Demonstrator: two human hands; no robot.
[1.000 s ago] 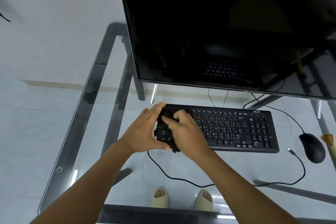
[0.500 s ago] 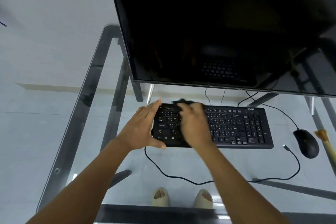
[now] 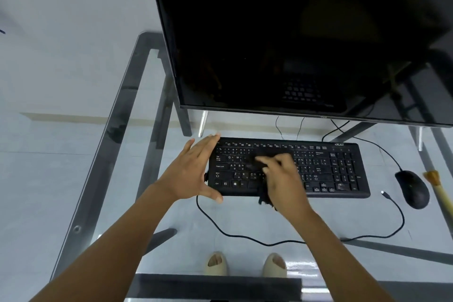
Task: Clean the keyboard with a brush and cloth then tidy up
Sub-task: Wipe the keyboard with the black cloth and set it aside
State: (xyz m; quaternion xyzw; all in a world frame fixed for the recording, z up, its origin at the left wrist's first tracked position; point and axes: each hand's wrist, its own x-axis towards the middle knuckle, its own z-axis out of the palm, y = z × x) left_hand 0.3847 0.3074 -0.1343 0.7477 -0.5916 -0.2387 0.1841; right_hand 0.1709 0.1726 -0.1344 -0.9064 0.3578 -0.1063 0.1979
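Fingers [image 3: 269,162] of the right hand [image 3: 285,179] lie spread and blurred over the middle-left keys, pressing a dark cloth [image 3: 264,197] onto the black keyboard [image 3: 331,169]; whether they curl round the cloth or only press it flat cannot be told, though a ragged corner of it hangs out below the heel of the hand, past the keyboard's near edge. At the keyboard's left end the left hand [image 3: 193,171] is released and straight-fingered, its fingers reaching up along the end toward the far left corner and its thumb stretched under the near left corner, so the hand brackets that end. The keyboard lies flat on a glass desk [image 3: 122,130], parallel to the near edge and just in front of a large dark monitor [image 3: 294,32] whose screen mirrors the keys faintly. A black cable [image 3: 245,238] loops from the keyboard's left end across the glass to a loose plug near the keyboard's right corner. Right of the keyboard sits a black mouse [image 3: 413,189], and beside it at the frame's edge lies a brush [image 3: 438,189] with a pale handle and tan bristles. Through the glass two feet in beige slippers [image 3: 245,265] show on the floor.
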